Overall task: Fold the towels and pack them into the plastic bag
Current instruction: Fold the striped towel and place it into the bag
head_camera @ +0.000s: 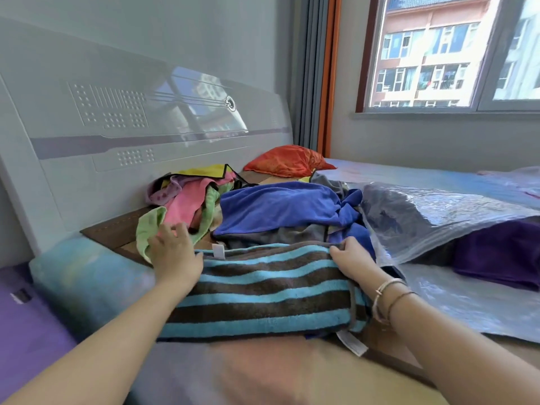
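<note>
Your folded towel, a thick terry one in turquoise and dark brown stripes (263, 290), lies at lower centre of the frame on the grey-and-pink bed cover (263, 372). Your left hand (175, 252) rests on its left end with fingers spread fairly wide and flat. Your right hand (349, 260) has its fingers curled over the far right corner; whether they actually pinch the cloth is hard to tell from this angle.

The fold could spring open if you lift from one end only, since the layers are loose and a white tag (352, 344) already hangs out at the near right corner. Dragging it sideways could bunch it against the clear plastic zip bag (438, 226) just to the right, whose floppy upper sheet sags over the mouth. A dark purple folded towel (502, 252) already sits inside and narrows the opening.

Behind the striped towel, touching it, a rumpled royal blue towel (286, 209) lies over grey cloth and could catch and come along. Farther left, a heap of pink, green and yellow cloths (190, 200) waits unfolded. An orange-red cushion (287, 160) sits beyond, by the glossy white headboard (117, 118) at upper left.
</note>
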